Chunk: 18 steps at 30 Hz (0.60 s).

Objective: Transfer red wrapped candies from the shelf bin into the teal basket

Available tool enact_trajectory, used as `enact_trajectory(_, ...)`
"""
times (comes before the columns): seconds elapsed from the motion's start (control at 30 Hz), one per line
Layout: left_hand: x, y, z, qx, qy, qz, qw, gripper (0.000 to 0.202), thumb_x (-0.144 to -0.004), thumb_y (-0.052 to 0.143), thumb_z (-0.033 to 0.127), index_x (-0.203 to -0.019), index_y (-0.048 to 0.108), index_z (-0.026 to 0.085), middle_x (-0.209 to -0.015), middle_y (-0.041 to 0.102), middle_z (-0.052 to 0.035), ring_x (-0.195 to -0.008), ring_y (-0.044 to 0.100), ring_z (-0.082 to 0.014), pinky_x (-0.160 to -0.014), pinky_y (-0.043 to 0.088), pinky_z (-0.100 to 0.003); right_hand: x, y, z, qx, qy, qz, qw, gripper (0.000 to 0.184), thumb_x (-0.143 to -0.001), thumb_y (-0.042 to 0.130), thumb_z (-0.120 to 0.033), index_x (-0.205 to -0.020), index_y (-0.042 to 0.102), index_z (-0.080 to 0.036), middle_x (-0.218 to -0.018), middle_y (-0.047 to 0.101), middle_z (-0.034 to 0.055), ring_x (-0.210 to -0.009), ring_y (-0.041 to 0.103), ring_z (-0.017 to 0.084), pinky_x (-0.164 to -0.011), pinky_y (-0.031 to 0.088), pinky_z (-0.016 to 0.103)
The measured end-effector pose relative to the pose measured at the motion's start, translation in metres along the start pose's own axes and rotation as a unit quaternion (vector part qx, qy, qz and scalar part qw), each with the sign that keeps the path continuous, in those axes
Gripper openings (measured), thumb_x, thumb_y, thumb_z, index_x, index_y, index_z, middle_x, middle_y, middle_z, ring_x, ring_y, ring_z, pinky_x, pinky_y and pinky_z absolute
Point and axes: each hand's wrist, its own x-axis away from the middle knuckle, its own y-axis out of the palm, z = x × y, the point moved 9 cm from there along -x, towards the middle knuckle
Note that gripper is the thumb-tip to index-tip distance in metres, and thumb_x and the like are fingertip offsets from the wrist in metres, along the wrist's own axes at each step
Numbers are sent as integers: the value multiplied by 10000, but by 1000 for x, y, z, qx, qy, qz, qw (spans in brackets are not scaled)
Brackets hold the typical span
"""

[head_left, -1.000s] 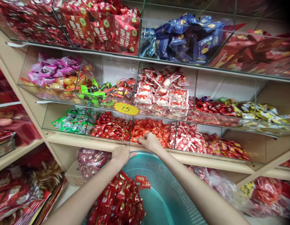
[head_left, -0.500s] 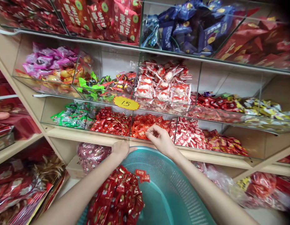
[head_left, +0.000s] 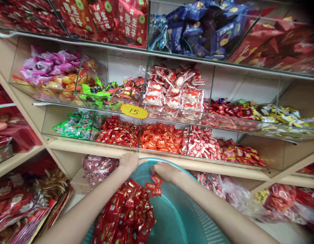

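A large teal plastic basket [head_left: 177, 200] with perforated walls is in front of me, below the shelves. My left hand [head_left: 130, 162] is closed around its far rim. Inside, wrapped red candies [head_left: 126, 213] are heaped on the left, and two orange-red candies [head_left: 155, 192] lie apart on the bare floor of the basket. Over the basket's far side, my right hand [head_left: 167, 172] has its fingers curled, with an orange-red wrapped candy [head_left: 157, 179] at the fingertips. Similar orange-red candies [head_left: 162, 137] fill a clear bin in the lowest row, just beyond my hands.
A wooden shelf edge [head_left: 210, 167] runs right behind the basket rim. Above it are clear bins of wrapped sweets, with a yellow price tag [head_left: 134, 110] reading 15. Bagged goods [head_left: 99, 167] sit under the shelf, and a side shelf holds red packets [head_left: 14, 200].
My right hand has come back from the orange-red candy bin, down and toward me over the basket, bringing a candy. My left hand stays on the rim. The view has shifted slightly.
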Motion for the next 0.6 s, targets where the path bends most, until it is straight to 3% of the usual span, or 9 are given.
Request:
enact_trajectory(0.13, 1, 0, -1, 5, -8, -12, 1000, 717, -829, 231, 638, -941, 659, 74, -914, 660, -208, -904, 617, -310, -744, 469, -366, -9, 12, -29, 92, -19, -44, 995, 235, -774, 465, -53, -762, 665, -175, -875, 684, 76, -842, 624, 199, -721, 447, 285)
enact_trajectory(0.23, 1, 1, -1, 11, -8, -10, 1000, 715, -824, 246, 642, -926, 664, 71, -913, 662, -207, -896, 620, -305, -743, 470, -361, -6, 15, -40, 119, -28, -39, 992, 280, -803, 412, -43, -913, 648, -145, -977, 657, 127, -887, 620, 229, -726, 446, 313)
enact_trajectory(0.3, 0, 2, -2, 12, -6, -1, 1000, 709, -815, 273, 646, -910, 669, 66, -890, 668, -202, -875, 625, -310, -733, 475, -372, 0, 7, -39, 123, -34, -22, 992, 281, -798, 419, -47, -953, 632, -144, -982, 653, 125, -877, 620, 229, -700, 442, 299)
enact_trajectory(0.43, 0, 3, -4, 20, -14, 15, 1000, 704, -783, 316, 671, -887, 677, 76, -851, 674, -192, -850, 630, -325, -711, 484, -387, 12, -45, -21, 53, -42, 65, 996, 207, -818, 449, -127, -863, 643, -183, -848, 669, 54, -818, 611, 177, -677, 409, 236)
enact_trajectory(0.53, 0, 3, -5, 23, -19, 15, 999, 697, -766, 339, 682, -871, 683, 85, -833, 676, -184, -835, 633, -324, -709, 487, -387, 14, -92, 11, 26, 11, 158, 987, 195, -840, 443, -156, -883, 632, -186, -861, 653, 48, -828, 593, 155, -698, 387, 222)
enact_trajectory(0.6, 0, 3, -4, 20, -17, 11, 1000, 687, -773, 344, 672, -890, 681, 85, -845, 672, -189, -848, 631, -315, -728, 482, -376, 12, -110, 29, 46, 46, 200, 978, 187, -845, 446, -160, -918, 616, -187, -933, 631, 60, -876, 577, 157, -724, 378, 229)
